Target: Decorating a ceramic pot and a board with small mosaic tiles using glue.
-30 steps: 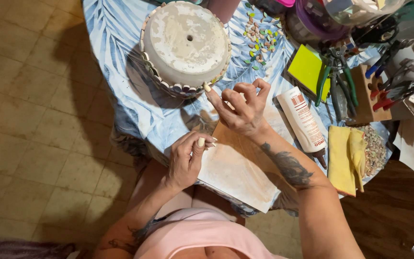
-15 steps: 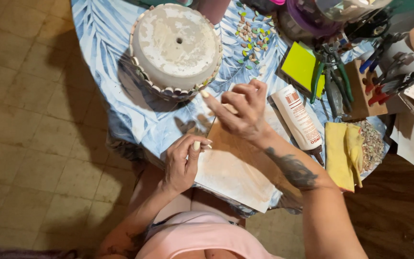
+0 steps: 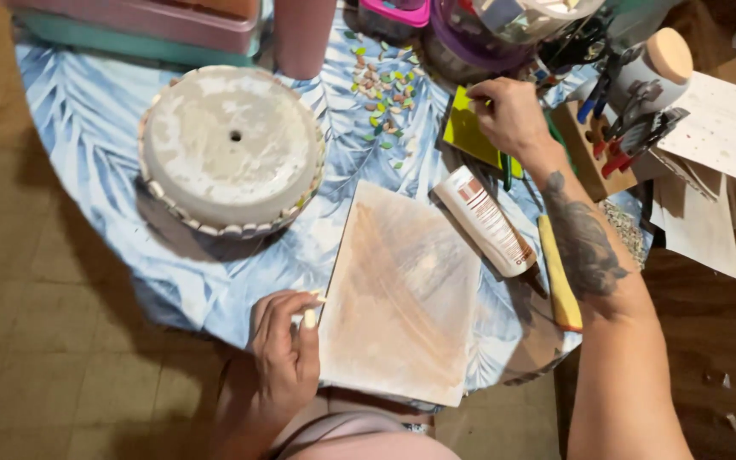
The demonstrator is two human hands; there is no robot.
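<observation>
My left hand [image 3: 287,349] rests at the near left edge of a smeared tan board [image 3: 402,290], pinching a small pale piece [image 3: 309,318] between thumb and fingers. My right hand [image 3: 508,111] reaches to the far right, its fingers curled over a yellow-green square pad [image 3: 468,135]. Whether it grips anything is hidden. An upturned whitish pot [image 3: 232,149] with a rim of small tiles sits to the left on the blue leaf-print cloth [image 3: 87,111]. A white and brown glue tube [image 3: 485,221] lies between the board and my right forearm.
Loose coloured mosaic pieces [image 3: 381,81] are scattered behind the board. A wooden block with pliers [image 3: 619,128], papers [image 3: 717,128], a purple bowl [image 3: 479,38] and pink containers [image 3: 300,34] crowd the back and right. A yellow cloth [image 3: 560,285] lies by my right arm.
My right hand has left the pot's rim and moved right to the yellow-green pad. The view has shifted closer. My left hand stays at the board's edge with the small piece.
</observation>
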